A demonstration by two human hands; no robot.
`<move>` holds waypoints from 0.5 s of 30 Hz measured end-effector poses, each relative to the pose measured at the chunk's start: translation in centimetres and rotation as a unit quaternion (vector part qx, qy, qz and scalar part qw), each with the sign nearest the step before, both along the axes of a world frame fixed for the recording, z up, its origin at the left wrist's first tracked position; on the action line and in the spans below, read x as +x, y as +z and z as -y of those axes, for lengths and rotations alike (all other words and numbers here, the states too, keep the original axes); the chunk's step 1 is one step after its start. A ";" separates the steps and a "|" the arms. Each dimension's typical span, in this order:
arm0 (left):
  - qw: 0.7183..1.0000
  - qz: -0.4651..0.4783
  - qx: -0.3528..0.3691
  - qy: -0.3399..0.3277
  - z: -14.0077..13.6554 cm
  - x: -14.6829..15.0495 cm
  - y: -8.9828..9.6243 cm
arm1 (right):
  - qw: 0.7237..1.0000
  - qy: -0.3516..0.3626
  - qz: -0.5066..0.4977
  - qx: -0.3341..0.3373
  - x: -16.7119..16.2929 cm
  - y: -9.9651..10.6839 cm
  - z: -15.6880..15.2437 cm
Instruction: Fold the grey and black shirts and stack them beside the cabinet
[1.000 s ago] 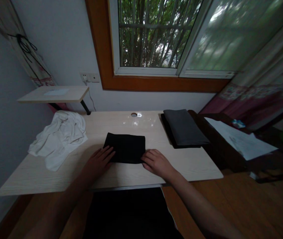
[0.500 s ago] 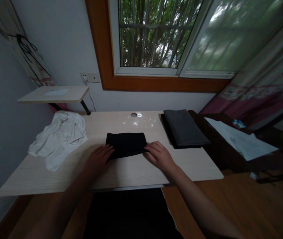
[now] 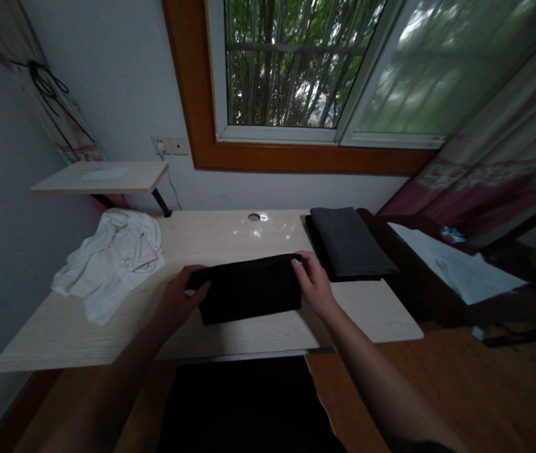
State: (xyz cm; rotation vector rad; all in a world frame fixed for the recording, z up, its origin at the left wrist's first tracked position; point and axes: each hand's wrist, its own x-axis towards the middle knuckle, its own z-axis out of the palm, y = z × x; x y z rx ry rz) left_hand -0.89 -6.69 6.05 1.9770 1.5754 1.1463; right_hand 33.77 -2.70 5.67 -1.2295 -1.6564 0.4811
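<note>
A folded black cloth (image 3: 251, 289), perhaps a garment, is held up between my hands over the front half of the desk. My left hand (image 3: 183, 301) pinches its upper left corner, thumb on the near side. At the upper right corner, my right hand (image 3: 314, 283) grips the cloth with the thumb in front and the fingers behind. The cloth hangs as a flat rectangle, its right end slightly higher than its left. Whether its lower edge touches the desk I cannot tell.
The pale wooden desk (image 3: 372, 318) bears a crumpled white cloth (image 3: 119, 251) at left, below a small raised shelf (image 3: 131, 181). Folded grey cloth (image 3: 350, 242) lies on black cloth at the right edge. Beyond, a dark surface holds a white sheet (image 3: 457, 267).
The black cloth lay flat under my fingertips; now both hands have closed on its corners and lifted it, tilting it towards me. The white and grey cloths have stayed put.
</note>
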 end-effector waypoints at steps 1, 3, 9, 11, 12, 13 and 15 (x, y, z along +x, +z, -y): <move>1.000 0.026 -0.012 0.005 -0.3 0.2 0.2 | 1.000 -0.004 -0.012 -0.013 -0.3 -0.1 -0.4; 0.996 0.073 -0.043 0.002 -1.1 0.5 -0.1 | 0.999 -0.008 -0.029 -0.037 -0.9 -0.6 -1.4; 0.985 0.103 -0.139 0.023 -4.2 0.6 -4.1 | 0.995 -0.036 0.012 -0.097 -2.3 -3.5 -4.1; 0.986 0.067 -0.145 0.047 -4.8 0.6 -5.2 | 0.992 -0.043 0.042 -0.107 -2.4 -4.1 -4.6; 0.988 0.045 -0.139 0.057 -5.0 0.6 -5.5 | 0.992 -0.047 0.057 -0.106 -2.5 -4.3 -4.8; 0.990 0.020 -0.122 0.062 -5.1 0.6 -5.7 | 0.991 -0.051 0.076 -0.100 -2.6 -4.3 -5.0; 0.996 -0.047 -0.054 0.060 -4.9 0.8 -5.7 | 0.987 -0.062 0.132 -0.074 -3.0 -4.1 -5.0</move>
